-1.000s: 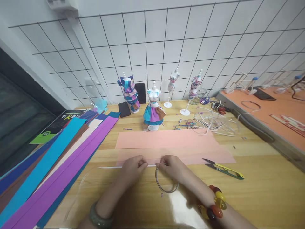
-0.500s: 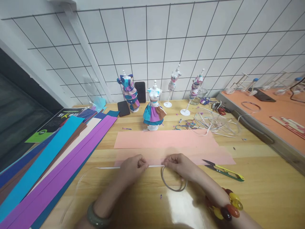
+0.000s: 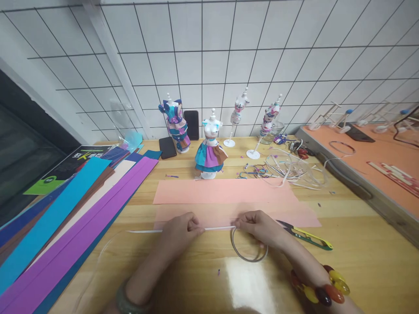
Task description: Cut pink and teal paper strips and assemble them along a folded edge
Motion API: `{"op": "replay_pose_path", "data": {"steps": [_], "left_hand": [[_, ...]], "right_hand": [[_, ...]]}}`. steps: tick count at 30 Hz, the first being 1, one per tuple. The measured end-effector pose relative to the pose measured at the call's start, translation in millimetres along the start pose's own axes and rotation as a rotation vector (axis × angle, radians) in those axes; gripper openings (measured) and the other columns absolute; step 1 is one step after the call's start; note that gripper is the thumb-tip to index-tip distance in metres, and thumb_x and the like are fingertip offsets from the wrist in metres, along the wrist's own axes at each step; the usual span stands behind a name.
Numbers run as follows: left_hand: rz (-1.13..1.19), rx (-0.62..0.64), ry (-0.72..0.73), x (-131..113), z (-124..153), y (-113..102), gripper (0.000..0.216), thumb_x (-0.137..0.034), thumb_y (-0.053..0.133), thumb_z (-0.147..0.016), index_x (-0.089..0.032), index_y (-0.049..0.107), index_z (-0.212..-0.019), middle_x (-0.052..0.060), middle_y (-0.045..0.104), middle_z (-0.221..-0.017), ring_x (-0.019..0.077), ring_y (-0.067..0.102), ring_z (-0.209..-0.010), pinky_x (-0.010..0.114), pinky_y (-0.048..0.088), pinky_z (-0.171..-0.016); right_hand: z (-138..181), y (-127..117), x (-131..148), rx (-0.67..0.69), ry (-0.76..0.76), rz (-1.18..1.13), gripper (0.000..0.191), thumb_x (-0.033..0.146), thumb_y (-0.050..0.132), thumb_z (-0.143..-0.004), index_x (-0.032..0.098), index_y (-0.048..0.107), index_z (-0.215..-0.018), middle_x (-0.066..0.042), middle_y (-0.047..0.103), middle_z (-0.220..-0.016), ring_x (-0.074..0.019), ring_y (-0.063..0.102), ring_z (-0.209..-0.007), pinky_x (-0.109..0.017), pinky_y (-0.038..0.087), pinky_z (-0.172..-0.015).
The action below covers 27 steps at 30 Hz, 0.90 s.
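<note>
A narrow white strip of tape (image 3: 218, 228) lies along the near edge of a long pink paper sheet (image 3: 225, 191). My left hand (image 3: 183, 231) is closed, thumb and fingertips pinched together over the strip. With fingers also pinched, my right hand (image 3: 257, 224) holds the strip farther right. From it hangs a thin grey ring (image 3: 249, 260), which looks like the tape's roll. Left of my left hand the strip runs on and a clear ribbon trails off it. Thread snips (image 3: 310, 239) with yellow and green handles lie beside my right hand, their tips partly covered by it.
Stacked coloured paper strips (image 3: 81, 218) lie at left. Behind the pink sheet stand a small dress form in a paper skirt (image 3: 211, 157) and several other forms. Tangled white ribbon (image 3: 294, 168) lies at back right, near a raised orange surface (image 3: 376, 152).
My right hand has slid to the right along the pink paper's edge with the ring. A longer stretch of white strip shows between my hands. My left hand stays about where it was.
</note>
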<state>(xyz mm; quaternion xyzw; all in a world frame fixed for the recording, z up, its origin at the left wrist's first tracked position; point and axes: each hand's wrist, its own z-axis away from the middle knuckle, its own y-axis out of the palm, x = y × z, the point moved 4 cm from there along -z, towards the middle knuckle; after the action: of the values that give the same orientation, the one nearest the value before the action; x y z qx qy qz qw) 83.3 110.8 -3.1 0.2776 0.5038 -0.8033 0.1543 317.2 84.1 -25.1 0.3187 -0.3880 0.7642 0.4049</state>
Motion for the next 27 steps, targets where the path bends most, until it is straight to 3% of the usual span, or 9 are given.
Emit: {"op": "replay_pose_path", "data": {"steps": [18,27], "left_hand": [[0.011,-0.019,-0.027,-0.3,-2.3,0.3,0.014,-0.034,0.059,-0.071,-0.022,0.056,-0.077,-0.004,0.059,-0.067,0.0146,0.055,-0.066,0.024,0.032,-0.055],[0.001,-0.021,-0.024,1.0,-4.8,1.7,0.014,-0.035,0.059,-0.07,-0.022,0.056,-0.076,-0.005,0.06,-0.067,0.0145,0.055,-0.065,0.024,0.032,-0.055]], "right_hand": [[4.0,-12.5,-11.7,-0.025,0.014,-0.058,0.04,0.055,0.058,-0.072,0.017,0.05,-0.062,0.01,0.03,-0.044,-0.0039,0.029,-0.033,-0.016,0.028,-0.028],[6.2,-16.2,-21.5,-0.062,0.05,-0.02,0.035,0.05,0.056,-0.076,0.015,0.058,-0.073,0.009,0.037,-0.047,-0.0038,0.03,-0.034,-0.016,0.029,-0.028]]}}
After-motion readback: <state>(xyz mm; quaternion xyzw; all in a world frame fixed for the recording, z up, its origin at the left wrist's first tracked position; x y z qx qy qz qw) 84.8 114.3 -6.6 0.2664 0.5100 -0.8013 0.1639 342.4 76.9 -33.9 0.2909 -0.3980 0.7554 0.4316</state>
